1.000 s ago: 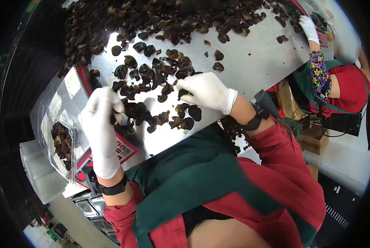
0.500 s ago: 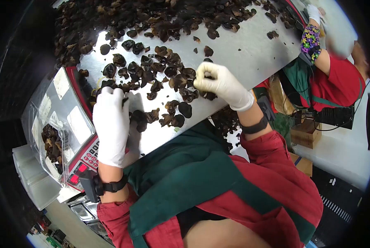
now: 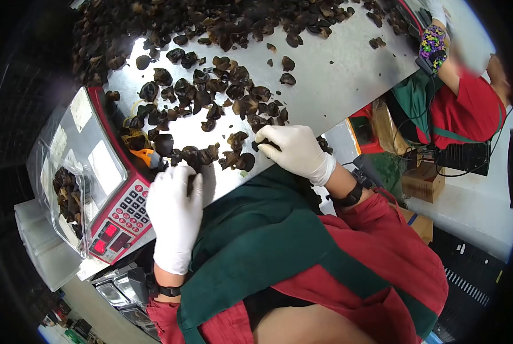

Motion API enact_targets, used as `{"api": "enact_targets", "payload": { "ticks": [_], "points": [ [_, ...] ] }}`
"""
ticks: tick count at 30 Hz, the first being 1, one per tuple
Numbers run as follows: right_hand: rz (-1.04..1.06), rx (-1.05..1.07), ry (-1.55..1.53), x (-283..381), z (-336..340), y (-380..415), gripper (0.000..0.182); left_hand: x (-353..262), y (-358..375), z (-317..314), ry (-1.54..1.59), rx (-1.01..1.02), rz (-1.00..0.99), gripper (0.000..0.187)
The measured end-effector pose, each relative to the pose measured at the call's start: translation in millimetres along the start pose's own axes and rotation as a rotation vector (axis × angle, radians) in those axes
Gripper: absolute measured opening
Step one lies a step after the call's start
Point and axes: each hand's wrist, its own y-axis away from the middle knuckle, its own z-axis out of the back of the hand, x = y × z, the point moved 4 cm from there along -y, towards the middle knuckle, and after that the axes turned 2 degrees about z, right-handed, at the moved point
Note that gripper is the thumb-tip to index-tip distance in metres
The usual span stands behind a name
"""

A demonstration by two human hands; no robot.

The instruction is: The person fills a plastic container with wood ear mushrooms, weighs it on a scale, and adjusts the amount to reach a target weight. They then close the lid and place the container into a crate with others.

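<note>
Dark brown wood ear mushrooms (image 3: pixel 207 92) lie scattered over a metal table (image 3: pixel 331 74). My left hand (image 3: pixel 175 209), in a white glove, is near the table's front edge beside the scale (image 3: pixel 131 209). Its fingers are curled, and a dark wood ear piece (image 3: pixel 192 183) shows between thumb and fingers. My right hand (image 3: pixel 295 150), also gloved, is at the front edge further right. Thumb and forefinger pinch a dark wood ear piece (image 3: pixel 263 143), mostly covered by the fingers. A small cluster of wood ears (image 3: pixel 236 160) lies between the hands.
A clear plastic box (image 3: pixel 67 198) with wood ears sits on the scale. An orange-handled tool (image 3: pixel 147 156) lies beside it. A large wood ear heap (image 3: pixel 170 23) covers the table's back. At right, a co-worker's gloved arm (image 3: pixel 434 51) reaches over the table. Cardboard boxes (image 3: pixel 422 183) stand below.
My left hand has moved down and right, uncovering the scale's keypad and the orange-handled tool. My right hand has come down and slightly left to the table's front edge.
</note>
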Motion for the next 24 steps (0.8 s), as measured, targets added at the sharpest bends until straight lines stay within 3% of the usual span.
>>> {"api": "enact_targets", "payload": {
  "ticks": [5, 8, 10, 13, 18, 22, 24],
  "points": [
    [-0.047, -0.082, -0.135, 10, 11, -3, 0.017, -15, 9, -25, 0.078, 0.034, -0.066, 0.016],
    [0.003, -0.182, -0.152, 20, 8, -11, 0.018, -37, 7, -37, 0.089, 0.001, -0.184, 0.025],
    [0.028, -0.189, -0.146, 24, 4, -15, 0.018, -46, 3, -52, -0.029, 0.093, -0.233, 0.035],
    [0.069, 0.032, 0.037, 21, -13, -19, 0.028, -44, 1, -78, -0.232, 0.119, -0.306, 0.036],
    [0.079, 0.018, 0.049, 7, -26, -30, 0.022, -43, 1, -79, -0.235, 0.008, -0.405, 0.034],
    [-0.003, 0.028, -0.148, 6, -17, -41, 0.022, -44, -1, -76, -0.158, 0.036, -0.401, 0.012],
    [-0.082, 0.045, -0.277, 11, -9, -51, 0.023, -43, -1, -77, -0.061, -0.011, -0.411, 0.011]
  ]
}}
